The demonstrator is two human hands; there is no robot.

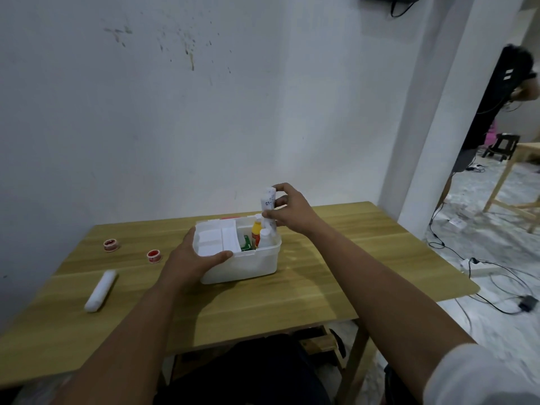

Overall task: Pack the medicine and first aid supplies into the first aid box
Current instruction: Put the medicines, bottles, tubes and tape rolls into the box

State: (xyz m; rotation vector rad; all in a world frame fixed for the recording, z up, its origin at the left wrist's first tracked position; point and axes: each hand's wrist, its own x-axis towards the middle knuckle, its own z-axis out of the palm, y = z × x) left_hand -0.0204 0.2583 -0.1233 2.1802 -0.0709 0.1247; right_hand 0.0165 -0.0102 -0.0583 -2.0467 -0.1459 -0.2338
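Fingers of right hand (287,209) pinched on white printed tube (268,204), upright over right compartment of first aid box (242,266). Left hand (194,254) wraps box's left rim, thumb on near edge. Inside: one yellow bottle (256,232), one white bottle (265,238). On table (292,302): two red tape rolls (111,245) (154,255), one white roll (100,290).

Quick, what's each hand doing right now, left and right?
Left hand: gripping the near-left corner of the white first aid box.
Right hand: closed on an upright white printed tube above the box.
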